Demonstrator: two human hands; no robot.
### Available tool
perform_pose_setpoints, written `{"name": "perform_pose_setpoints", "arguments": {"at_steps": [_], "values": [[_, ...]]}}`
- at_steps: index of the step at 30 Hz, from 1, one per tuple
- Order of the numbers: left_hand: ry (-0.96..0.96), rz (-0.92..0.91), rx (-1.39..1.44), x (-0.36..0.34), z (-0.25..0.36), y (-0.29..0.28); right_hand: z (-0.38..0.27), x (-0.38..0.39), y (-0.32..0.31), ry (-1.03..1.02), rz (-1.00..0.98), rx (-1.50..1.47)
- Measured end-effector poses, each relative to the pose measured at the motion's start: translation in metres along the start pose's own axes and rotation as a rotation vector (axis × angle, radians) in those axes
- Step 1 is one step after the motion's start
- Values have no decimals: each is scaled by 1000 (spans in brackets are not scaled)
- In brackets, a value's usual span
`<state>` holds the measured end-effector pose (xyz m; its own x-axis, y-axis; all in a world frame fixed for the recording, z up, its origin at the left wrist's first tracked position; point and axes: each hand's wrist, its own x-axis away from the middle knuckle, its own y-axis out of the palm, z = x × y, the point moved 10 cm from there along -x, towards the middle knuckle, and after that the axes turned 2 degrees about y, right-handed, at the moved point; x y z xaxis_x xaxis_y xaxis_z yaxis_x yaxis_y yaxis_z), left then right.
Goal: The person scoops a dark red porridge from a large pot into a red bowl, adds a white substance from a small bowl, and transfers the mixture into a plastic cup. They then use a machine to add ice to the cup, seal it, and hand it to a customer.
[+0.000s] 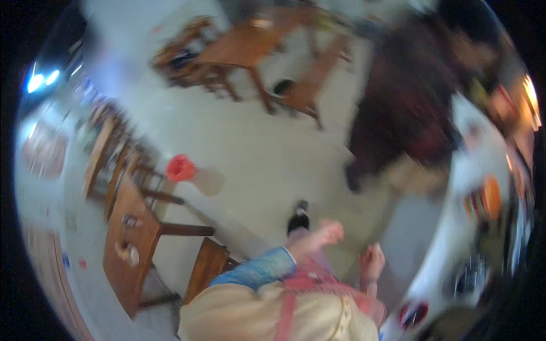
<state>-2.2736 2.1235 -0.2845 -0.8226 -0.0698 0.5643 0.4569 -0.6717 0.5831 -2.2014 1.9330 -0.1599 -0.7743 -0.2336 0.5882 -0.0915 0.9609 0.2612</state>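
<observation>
We hold both hands out in front of our body, above the floor (pixel 273 153), and blur softens nearly everything we see. Our left hand (pixel 331 232), below a blue sleeve (pixel 256 274), has its fingers curled inward; we cannot tell whether they are together or apart, or whether anything small sits in them. Our right hand (pixel 372 260) is loosely bent too, just beside the white tabletop (pixel 441 256), and its grip is equally unclear to us. The two hands are apart from each other. Nearest the right hand among the loose things is a red dish (pixel 413 314), by the near end of the white tabletop, close to its left edge. Farther along, near the right edge, we see a dark round thing (pixel 472 277), then a striped orange thing (pixel 492 196). At the far end, a person in dark red clothing (pixel 406 94) stands beside the left edge. To our left, a wooden tabletop (pixel 126 236) carries a small dark item (pixel 132 220) near its middle and a pale item (pixel 133 256) nearer its close end. Beyond its far right corner, a red basket (pixel 181 168) rests on the floor.
</observation>
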Motion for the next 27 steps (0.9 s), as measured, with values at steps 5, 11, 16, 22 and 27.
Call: {"name": "perform_pose_setpoints", "arguments": {"at_steps": [5,11,16,22,27], "values": [[-26,55,-74,-41,107,-17,11,-92,111,-27,-169,-111],[259,4,109,-80,270,-75,-50,-170,301,-93,-299,146],[128,129,140,-171,383,-97,-154,-259,417,-226,-282,396],[163,62,17,-227,508,-62,-183,-338,445,-83,-237,96],[98,11,47,-301,526,-29,-246,-364,439,-328,-184,499]]}}
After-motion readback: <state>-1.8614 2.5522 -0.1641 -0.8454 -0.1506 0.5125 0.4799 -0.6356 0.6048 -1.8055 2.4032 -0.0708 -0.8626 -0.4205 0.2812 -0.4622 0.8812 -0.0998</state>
